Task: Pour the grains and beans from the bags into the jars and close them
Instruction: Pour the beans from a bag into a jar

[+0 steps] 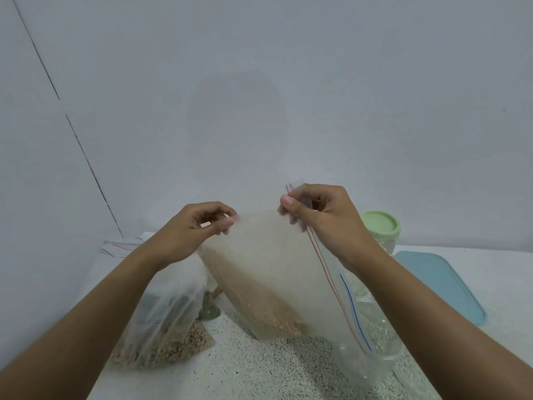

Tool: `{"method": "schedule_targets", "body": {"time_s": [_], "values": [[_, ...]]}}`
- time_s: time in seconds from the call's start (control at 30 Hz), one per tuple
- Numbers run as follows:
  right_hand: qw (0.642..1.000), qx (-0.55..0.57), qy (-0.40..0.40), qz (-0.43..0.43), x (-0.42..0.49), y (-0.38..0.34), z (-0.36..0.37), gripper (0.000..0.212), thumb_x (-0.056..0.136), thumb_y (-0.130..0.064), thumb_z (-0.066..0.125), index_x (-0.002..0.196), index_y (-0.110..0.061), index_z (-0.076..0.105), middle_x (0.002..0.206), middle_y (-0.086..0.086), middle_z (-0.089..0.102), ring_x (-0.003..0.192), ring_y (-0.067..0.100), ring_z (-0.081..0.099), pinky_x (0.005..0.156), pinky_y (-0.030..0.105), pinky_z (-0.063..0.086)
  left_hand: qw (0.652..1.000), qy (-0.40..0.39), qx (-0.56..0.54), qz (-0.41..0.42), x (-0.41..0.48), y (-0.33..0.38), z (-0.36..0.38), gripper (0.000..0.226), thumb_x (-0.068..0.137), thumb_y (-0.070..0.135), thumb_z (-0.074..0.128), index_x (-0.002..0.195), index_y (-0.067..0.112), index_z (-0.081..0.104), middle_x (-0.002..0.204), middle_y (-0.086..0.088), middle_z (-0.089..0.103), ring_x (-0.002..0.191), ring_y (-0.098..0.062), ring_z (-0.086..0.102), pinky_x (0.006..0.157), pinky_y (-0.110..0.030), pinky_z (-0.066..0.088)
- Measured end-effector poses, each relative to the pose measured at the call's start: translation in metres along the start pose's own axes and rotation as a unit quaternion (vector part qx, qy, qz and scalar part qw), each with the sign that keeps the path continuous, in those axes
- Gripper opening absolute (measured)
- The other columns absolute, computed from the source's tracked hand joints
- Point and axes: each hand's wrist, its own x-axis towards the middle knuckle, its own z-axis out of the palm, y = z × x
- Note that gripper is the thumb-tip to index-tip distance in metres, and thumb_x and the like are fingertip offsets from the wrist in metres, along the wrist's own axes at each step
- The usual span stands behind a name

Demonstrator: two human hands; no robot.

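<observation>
Pinching the grain bag [265, 278] with left hand [187, 235] and right hand [326, 217], apparently starting the pour, leaving bean bag [161, 342] at 7 o'clock full.

Both bare forearms are reaching forward and up from the lower corners, angling in toward each other. The left hand [196, 229] is arching over a bent wrist, its back facing the camera, fingers curling while thumb and fingertips are pinching one upper corner of the bag [268, 272]. The right hand [326, 217] is sitting slightly higher, its thumb pointing inward across the front and its curled fingers gripping the bag's other top corner. The two hands are holding well apart, neither touching the other.
</observation>
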Motion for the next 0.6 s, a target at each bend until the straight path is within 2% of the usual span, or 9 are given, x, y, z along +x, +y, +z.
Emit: {"method": "schedule_targets", "body": {"time_s": [0.13,0.23,0.3,0.4,0.5,0.57,0.6], "values": [[1.000,0.005,-0.003,0.004,0.000,0.006,0.000,0.016,0.097,-0.011,0.066,0.088,0.001,0.073,0.081,0.007,0.075,0.068,0.011,0.061,0.063,0.024,0.050,0.995,-0.035,0.090,-0.039,-0.006,-0.026,-0.009,0.028,0.093,0.051,0.060,0.107,0.031,0.073,0.114,0.016,0.069,0.112,0.001,0.060,0.094,-0.027,0.041],[1.000,0.017,0.000,0.003,-0.002,0.011,-0.001,0.017,0.098,-0.009,0.064,0.087,0.001,0.072,0.083,0.012,0.073,0.072,0.014,0.063,0.064,0.026,0.051,0.979,-0.050,0.186,-0.072,-0.012,-0.055,-0.019,0.045,0.090,0.073,0.054,0.108,0.034,0.068,0.114,0.020,0.066,0.111,0.002,0.058,0.104,-0.041,0.043],[1.000,0.025,0.002,0.004,-0.003,0.014,-0.002,0.017,0.098,-0.009,0.064,0.086,0.001,0.072,0.083,0.013,0.073,0.073,0.016,0.064,0.064,0.027,0.051,0.975,-0.037,0.202,-0.081,-0.014,-0.067,-0.022,0.056,0.084,0.080,0.050,0.105,0.031,0.067,0.109,0.016,0.068,0.108,-0.002,0.061,0.105,-0.049,0.042],[0.999,0.034,0.008,0.008,-0.004,0.016,-0.003,0.017,0.097,-0.010,0.065,0.085,0.000,0.072,0.080,0.005,0.073,0.072,0.014,0.063,0.063,0.026,0.051,0.987,-0.008,0.148,-0.069,-0.014,-0.070,-0.023,0.047,0.086,0.070,0.061,0.098,0.026,0.070,0.098,0.010,0.072,0.100,-0.008,0.065,0.097,-0.042,0.046],[0.998,0.048,0.023,0.012,-0.006,0.019,-0.006,0.018,0.097,-0.011,0.064,0.085,-0.001,0.073,0.078,0.002,0.072,0.069,0.013,0.061,0.062,0.025,0.049,0.996,0.036,0.051,-0.065,-0.015,-0.069,-0.016,0.022,0.088,0.042,0.073,0.087,0.020,0.072,0.086,0.003,0.072,0.086,-0.008,0.066,0.083,-0.020,0.046],[0.997,0.064,0.035,0.021,-0.007,0.020,-0.007,0.018,0.097,-0.011,0.064,0.084,-0.002,0.073,0.078,0.003,0.071,0.068,0.012,0.060,0.061,0.024,0.048,0.996,0.057,0.007,-0.066,-0.019,-0.068,-0.006,0.004,0.091,0.027,0.073,0.091,0.024,0.074,0.089,0.000,0.072,0.082,-0.005,0.064,0.078,-0.015,0.045],[0.996,0.069,0.041,0.026,-0.007,0.021,-0.007,0.019,0.097,-0.011,0.064,0.083,-0.002,0.072,0.078,0.003,0.071,0.068,0.012,0.060,0.061,0.024,0.048,0.997,0.045,-0.001,-0.067,-0.021,-0.067,-0.001,0.005,0.094,0.023,0.072,0.098,0.024,0.075,0.094,0.001,0.072,0.080,-0.003,0.062,0.076,-0.015,0.045]]}}
